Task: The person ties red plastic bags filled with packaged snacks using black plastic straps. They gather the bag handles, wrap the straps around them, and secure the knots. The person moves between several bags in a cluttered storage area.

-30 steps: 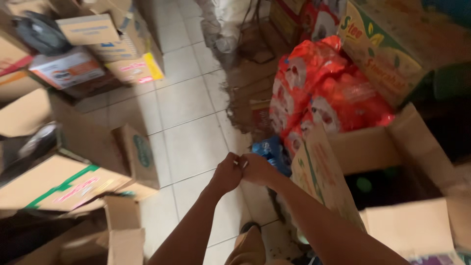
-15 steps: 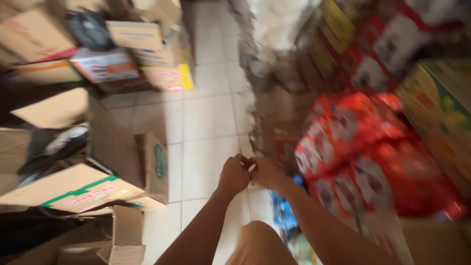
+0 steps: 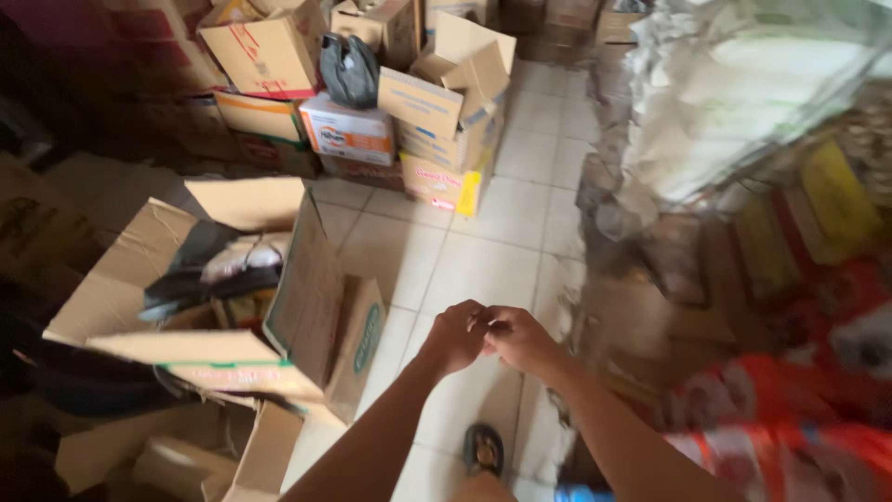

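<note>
brown cardboard boxes (image 3: 232, 307), pale tiled floor (image 3: 483, 251), red packages (image 3: 790, 418)

1. A pale tiled floor (image 3: 483, 251) runs up the middle as a narrow aisle.
2. Open cardboard boxes (image 3: 232, 297) crowd the left side, in shadow.
3. More stacked cartons (image 3: 372, 102) stand at the far end.
4. On the right, blurred white sacks (image 3: 743, 102) sit above red packages (image 3: 790, 418).

Soft daylight brightens the tiled floor (image 3: 483, 242) at centre. The left side sinks into shadow, while motion blur smears the right edge.
</note>
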